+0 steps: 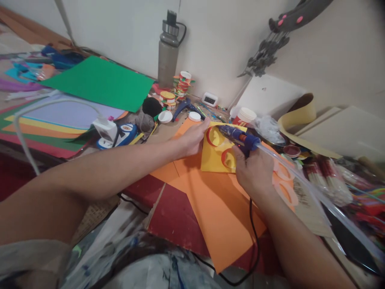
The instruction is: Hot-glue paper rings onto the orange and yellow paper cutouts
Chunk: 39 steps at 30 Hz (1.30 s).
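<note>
My right hand [255, 170] is closed round a blue hot glue gun [240, 137], from whose back a long clear glue stick [297, 176] sticks out. The gun's nozzle points left, over the upper part of a yellow sheet [212, 158]. Two red-edged rings with yellow paper in them, an upper ring [214, 137] and a lower ring [229, 159], are on that sheet. At the sheet's upper left edge, my left hand [195, 136] pinches the yellow sheet between thumb and fingers. Beneath lies orange card [222, 208]. The gun partly hides the sheet's right side.
A black cord [258, 245] hangs below my right hand. Left are a green sheet [102, 84], stacked coloured paper [60, 116] and a power strip [124, 135] with a white plug. A grey bottle [168, 52] stands behind; a paper cup [245, 117] and bagged sticks [327, 178] are right.
</note>
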Each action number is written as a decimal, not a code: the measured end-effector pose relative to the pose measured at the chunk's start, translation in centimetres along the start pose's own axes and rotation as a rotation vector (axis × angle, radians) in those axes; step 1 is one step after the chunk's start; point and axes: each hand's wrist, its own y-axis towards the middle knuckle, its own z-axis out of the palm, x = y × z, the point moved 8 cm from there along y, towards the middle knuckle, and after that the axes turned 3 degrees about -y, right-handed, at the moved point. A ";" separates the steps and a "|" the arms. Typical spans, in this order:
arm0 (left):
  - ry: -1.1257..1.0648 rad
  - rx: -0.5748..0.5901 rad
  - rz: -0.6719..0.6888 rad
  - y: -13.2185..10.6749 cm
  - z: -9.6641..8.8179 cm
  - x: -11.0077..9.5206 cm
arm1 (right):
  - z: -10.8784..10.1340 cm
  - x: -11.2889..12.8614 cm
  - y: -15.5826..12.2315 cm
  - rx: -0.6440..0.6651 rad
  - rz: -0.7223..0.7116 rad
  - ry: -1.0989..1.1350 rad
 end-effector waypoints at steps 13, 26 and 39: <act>-0.003 -0.076 0.034 0.3 -0.7 -0.7 | 0.3 0.2 -0.4 -0.019 -0.043 0.019; 0.045 -0.046 0.139 0.3 -0.6 -0.4 | 0.2 -0.5 -0.3 -0.064 -0.024 -0.052; 0.030 -0.085 0.266 0.0 -0.7 -1.7 | -0.4 0.7 -0.4 -0.017 -0.017 -0.119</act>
